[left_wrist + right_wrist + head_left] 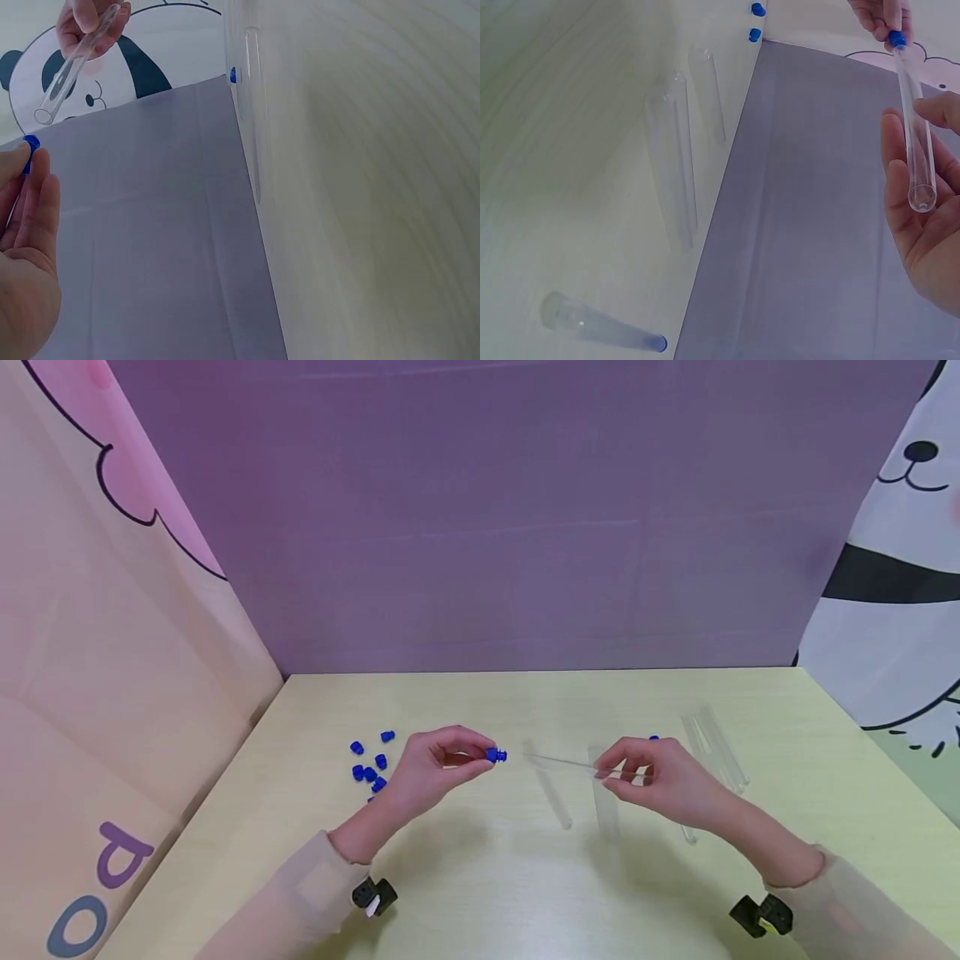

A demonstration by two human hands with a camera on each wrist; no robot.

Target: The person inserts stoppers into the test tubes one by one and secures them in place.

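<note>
My left hand pinches a small blue ribbed stopper between thumb and fingertips, its narrower end turned right. Opposite, my right hand holds a clear test tube by its middle, nearly level. The open mouth of this tube points at the stopper, and a small gap parts them in the left wrist view. In the right wrist view the rounded closed end of the tube lies over the right fingers. Both hands are raised above the table.
Several loose blue stoppers lie left of my left hand. Clear tubes lie on the pale table between the hands, and more tubes lie at right. One tube has a blue stopper in its end. A purple backdrop stands behind.
</note>
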